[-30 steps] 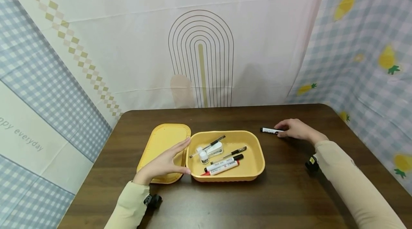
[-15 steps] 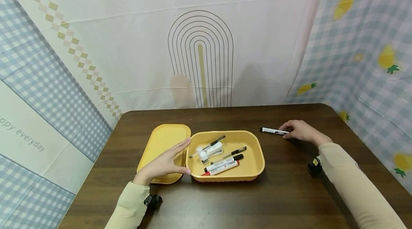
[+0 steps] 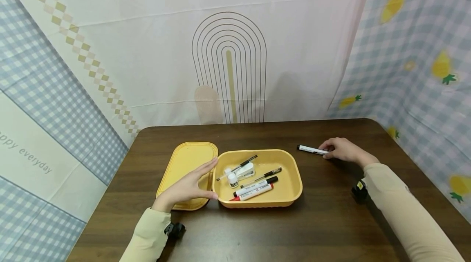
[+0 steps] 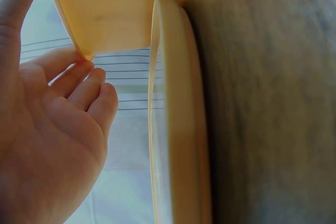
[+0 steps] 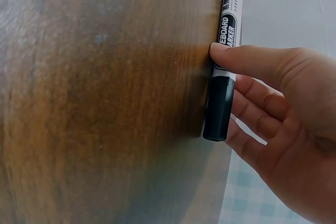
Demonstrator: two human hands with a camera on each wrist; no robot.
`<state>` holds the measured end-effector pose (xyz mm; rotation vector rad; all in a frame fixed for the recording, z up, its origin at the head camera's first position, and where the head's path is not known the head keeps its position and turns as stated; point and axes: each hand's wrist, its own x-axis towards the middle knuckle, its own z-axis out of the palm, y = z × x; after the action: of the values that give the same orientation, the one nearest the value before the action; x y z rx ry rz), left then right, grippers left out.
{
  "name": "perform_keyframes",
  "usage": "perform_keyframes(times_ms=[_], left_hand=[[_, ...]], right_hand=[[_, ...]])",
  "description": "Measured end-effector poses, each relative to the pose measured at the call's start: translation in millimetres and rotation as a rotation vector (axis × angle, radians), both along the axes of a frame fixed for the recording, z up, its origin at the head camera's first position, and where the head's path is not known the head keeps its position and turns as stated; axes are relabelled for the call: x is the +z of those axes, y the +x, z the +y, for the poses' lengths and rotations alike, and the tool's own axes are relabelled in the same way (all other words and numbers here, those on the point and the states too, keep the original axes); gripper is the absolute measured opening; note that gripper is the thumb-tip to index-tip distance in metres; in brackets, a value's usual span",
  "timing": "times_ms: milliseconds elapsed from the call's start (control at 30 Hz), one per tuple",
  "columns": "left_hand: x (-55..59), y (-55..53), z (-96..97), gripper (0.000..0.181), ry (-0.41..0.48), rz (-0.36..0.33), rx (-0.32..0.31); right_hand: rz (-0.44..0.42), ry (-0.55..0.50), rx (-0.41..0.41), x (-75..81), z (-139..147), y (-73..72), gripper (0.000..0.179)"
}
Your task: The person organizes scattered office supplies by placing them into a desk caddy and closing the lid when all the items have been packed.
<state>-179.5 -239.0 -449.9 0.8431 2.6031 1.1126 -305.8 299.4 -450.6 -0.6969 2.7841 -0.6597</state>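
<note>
My right hand (image 3: pixel 342 149) pinches a whiteboard marker (image 3: pixel 308 149) at the right of the table. In the right wrist view the thumb presses on the white barrel of the marker (image 5: pixel 218 111), whose black cap points toward the palm side, and the other fingers lie behind it. My left hand (image 3: pixel 187 188) spans the left side of a yellow plastic box (image 3: pixel 288 186), thumb and fingers spread and their tips at its rim. Inside the box lie a black-capped marker (image 3: pixel 254 187), a red-capped marker (image 3: pixel 255 193), two pens, a small white bottle (image 3: pixel 233 180) and a white stapler-like item (image 3: pixel 245 171).
A yellow lid (image 3: pixel 189 160) lies flat to the left of the box, partly under my left hand. The dark wooden table (image 3: pixel 257 233) runs back to a patterned cloth (image 3: pixel 154 49) that hangs behind and at both sides.
My right hand has shifted slightly right along the marker, showing more of its barrel, then stayed nearly still. The left hand and the box have not moved.
</note>
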Motion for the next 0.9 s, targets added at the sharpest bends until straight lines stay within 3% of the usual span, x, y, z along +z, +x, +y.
perform_keyframes(times_ms=[900], left_hand=[[-2.3, -1.3, -0.5, 0.106, -0.011, 0.007, 0.007]], right_hand=[[0.013, -0.017, 0.010, -1.0, -8.6, -1.1, 0.024]])
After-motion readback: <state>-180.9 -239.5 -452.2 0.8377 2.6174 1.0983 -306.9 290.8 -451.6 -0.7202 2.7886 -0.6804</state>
